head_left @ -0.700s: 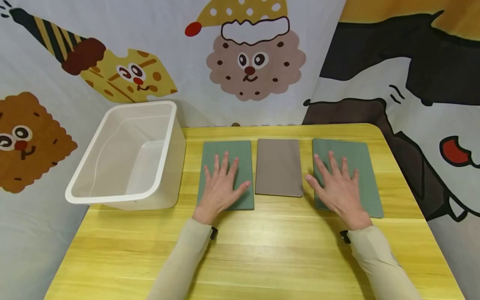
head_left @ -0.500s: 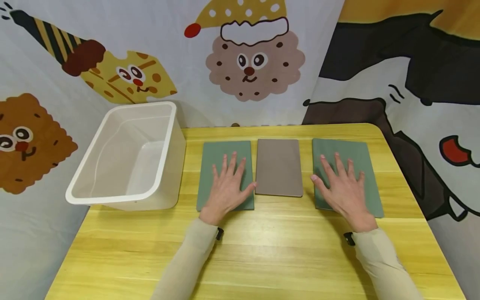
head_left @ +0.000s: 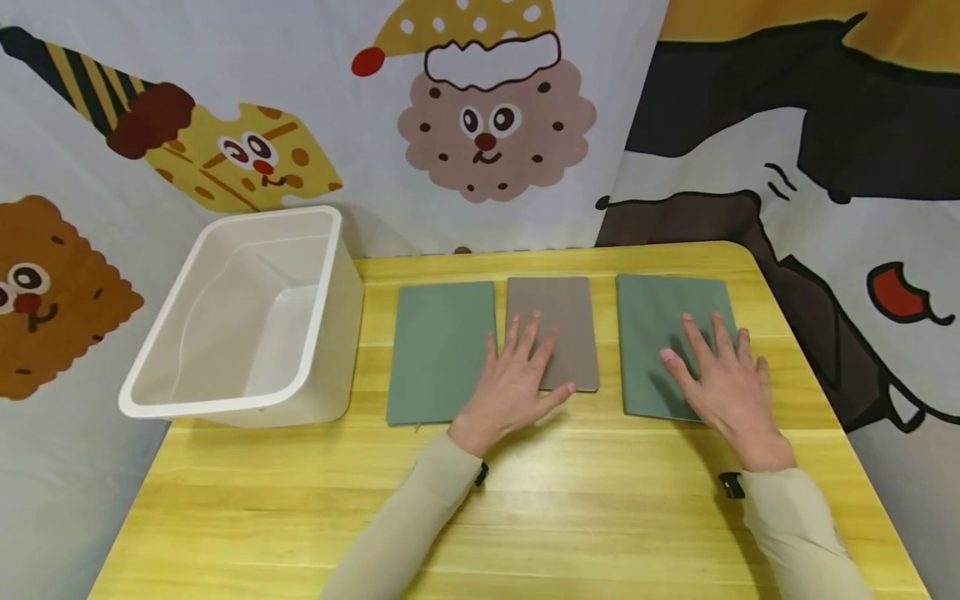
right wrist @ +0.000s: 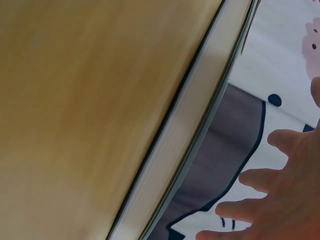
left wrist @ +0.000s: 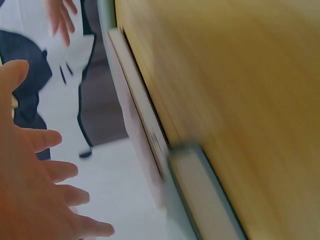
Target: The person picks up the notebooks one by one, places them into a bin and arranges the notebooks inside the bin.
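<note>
Grey-brown book [head_left: 553, 298] is partly overhung by left hand [head_left: 513, 385]; rightmost green book [head_left: 651, 312], by right hand [head_left: 729, 390]; fingers spread, nothing is gripped.

You have a big white tub [head_left: 330, 367] on the left of a yellow wooden table [head_left: 570, 525]. Behind the table, you see a white cloth [head_left: 262, 50] with funny pictures: a brown cookie [head_left: 67, 292], a yellow cheese [head_left: 247, 179] in a stripy hat [head_left: 82, 79], and a pinkish cookie [head_left: 517, 158] in a spotty hat [head_left: 465, 18].

Green-covered book [right wrist: 180, 125] edge-on (pages pale), wooden tabletop [right wrist: 75, 120] at left, printed cloth [right wrist: 227, 130] behind, one of the hands [right wrist: 290, 195], fingers spread
</note>
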The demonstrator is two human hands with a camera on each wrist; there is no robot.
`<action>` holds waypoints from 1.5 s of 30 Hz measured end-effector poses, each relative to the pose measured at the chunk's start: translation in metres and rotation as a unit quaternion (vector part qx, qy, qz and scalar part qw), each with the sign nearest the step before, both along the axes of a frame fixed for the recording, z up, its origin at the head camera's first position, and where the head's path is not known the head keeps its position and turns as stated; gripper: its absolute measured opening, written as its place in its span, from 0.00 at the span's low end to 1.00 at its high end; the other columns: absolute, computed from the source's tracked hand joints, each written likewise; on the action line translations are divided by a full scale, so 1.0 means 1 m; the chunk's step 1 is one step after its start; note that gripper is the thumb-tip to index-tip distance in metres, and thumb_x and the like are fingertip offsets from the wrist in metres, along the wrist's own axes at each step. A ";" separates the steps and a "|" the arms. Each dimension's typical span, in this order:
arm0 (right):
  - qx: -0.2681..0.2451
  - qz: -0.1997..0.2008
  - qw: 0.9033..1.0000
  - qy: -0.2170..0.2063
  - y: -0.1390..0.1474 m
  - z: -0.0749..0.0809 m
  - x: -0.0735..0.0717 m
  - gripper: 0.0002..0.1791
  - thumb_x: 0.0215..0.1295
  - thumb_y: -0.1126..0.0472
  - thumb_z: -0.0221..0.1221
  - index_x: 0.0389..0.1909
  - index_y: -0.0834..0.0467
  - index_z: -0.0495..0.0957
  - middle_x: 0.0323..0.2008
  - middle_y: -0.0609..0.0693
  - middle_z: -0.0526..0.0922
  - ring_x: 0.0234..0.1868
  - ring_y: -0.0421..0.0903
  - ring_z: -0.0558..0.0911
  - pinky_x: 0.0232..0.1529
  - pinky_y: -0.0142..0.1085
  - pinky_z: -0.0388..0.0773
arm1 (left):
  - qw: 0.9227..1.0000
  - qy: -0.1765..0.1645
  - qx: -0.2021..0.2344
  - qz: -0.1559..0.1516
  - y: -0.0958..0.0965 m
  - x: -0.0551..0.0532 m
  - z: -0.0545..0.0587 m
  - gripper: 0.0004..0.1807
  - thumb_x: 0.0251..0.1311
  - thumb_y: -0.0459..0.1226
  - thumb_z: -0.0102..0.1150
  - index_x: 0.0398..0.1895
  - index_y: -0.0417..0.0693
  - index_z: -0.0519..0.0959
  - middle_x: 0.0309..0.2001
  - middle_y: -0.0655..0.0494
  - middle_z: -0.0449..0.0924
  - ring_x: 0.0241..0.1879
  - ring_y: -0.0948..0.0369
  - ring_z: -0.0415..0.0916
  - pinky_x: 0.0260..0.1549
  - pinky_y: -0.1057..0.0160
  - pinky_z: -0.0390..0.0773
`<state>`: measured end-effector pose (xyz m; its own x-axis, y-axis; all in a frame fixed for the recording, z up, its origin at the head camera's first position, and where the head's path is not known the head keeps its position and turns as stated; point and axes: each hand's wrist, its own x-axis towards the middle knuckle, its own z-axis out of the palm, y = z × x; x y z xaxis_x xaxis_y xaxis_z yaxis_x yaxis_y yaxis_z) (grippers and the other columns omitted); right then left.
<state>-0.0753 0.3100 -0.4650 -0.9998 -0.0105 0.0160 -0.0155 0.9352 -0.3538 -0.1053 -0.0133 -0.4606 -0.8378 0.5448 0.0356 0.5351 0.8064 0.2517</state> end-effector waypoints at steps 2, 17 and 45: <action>-0.003 -0.004 1.000 -0.003 0.006 0.000 0.000 0.42 0.80 0.33 0.41 0.85 0.49 0.46 0.81 0.69 0.42 0.74 0.84 0.44 0.59 0.84 0.46 | 1.000 -0.001 -0.013 -0.016 0.011 0.002 -0.001 0.47 0.72 0.70 0.37 0.85 0.55 0.52 0.84 0.44 0.37 0.82 0.39 0.36 0.72 0.27 0.48; -0.017 -0.020 0.995 -0.092 0.035 -0.003 -0.003 0.47 0.80 0.32 0.37 0.83 0.61 0.42 0.70 0.87 0.51 0.63 0.87 0.60 0.57 0.78 0.60 | 0.984 0.006 -0.125 -0.128 0.075 0.020 -0.015 0.46 0.70 0.73 0.33 0.85 0.62 0.53 0.84 0.52 0.41 0.82 0.50 0.40 0.71 0.29 0.54; -0.113 -0.099 0.975 -0.164 0.051 0.017 -0.016 0.53 0.79 0.39 0.48 0.78 0.76 0.35 0.69 0.87 0.54 0.66 0.83 0.61 0.61 0.71 0.66 | 0.970 -0.069 -0.175 -0.158 0.089 0.027 -0.004 0.50 0.64 0.75 0.44 0.85 0.66 0.49 0.84 0.62 0.40 0.82 0.61 0.42 0.74 0.34 0.52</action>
